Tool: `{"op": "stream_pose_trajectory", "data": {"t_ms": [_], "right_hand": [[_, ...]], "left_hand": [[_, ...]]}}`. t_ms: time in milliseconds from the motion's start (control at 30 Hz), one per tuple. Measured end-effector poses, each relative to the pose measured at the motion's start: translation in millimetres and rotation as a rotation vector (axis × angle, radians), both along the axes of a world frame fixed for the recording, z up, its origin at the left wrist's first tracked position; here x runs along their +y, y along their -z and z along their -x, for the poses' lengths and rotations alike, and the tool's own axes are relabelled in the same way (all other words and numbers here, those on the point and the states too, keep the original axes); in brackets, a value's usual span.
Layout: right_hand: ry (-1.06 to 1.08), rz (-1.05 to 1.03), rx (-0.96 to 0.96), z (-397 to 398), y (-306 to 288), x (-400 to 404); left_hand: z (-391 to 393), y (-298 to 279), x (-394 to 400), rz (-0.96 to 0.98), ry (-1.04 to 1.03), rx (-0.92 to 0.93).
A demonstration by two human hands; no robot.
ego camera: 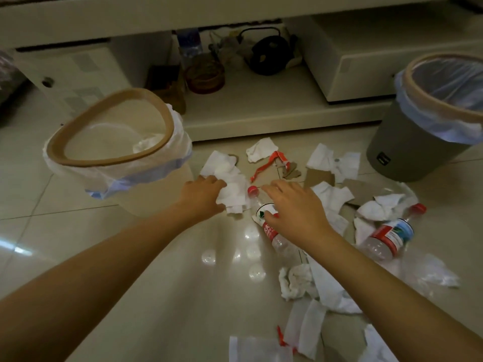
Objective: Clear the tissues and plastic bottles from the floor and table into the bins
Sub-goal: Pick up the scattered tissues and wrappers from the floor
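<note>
My left hand point(202, 195) grips a wad of white tissue point(230, 186) on the floor, right of the beige bin point(109, 152). That bin has a white liner and one tissue inside. My right hand point(298, 210) hovers with fingers spread over a clear plastic bottle point(277, 236) with a red cap and red label; whether it touches the bottle is unclear. A second bottle point(386, 236) lies further right. Several more tissues point(295, 280) are scattered over the tiles. The grey bin point(407, 150) with a bluish liner stands at the right.
Torn cardboard pieces point(320, 176) and a red plastic wrapper point(266, 165) lie among the tissues. Behind runs a low white cabinet point(261, 111) whose open shelf holds a black kettle point(269, 54), a brown dish and a bottle. Bare glossy tiles stretch between my forearms.
</note>
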State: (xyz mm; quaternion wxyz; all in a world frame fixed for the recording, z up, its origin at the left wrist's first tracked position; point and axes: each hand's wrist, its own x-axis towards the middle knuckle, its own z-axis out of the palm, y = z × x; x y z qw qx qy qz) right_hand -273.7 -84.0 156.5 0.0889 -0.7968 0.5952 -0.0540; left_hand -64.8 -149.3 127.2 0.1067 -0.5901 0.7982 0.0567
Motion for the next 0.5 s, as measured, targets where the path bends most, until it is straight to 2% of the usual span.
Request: {"op": "stream_pose_trajectory", "data": {"t_ms": [200,300,500], "right_hand": [[0.032,-0.041,0.03,-15,24,-22],[0.036,-0.085,0.054,-30,40,-34],[0.03,-0.177,0.08,-67,84,-66]], "left_hand": [[3,57,-35,-0.092,-0.027,0.122],[0,83,-59,-0.159,-0.112,0.176],[6,120,-111,-0.058,-0.205,0.184]]}}
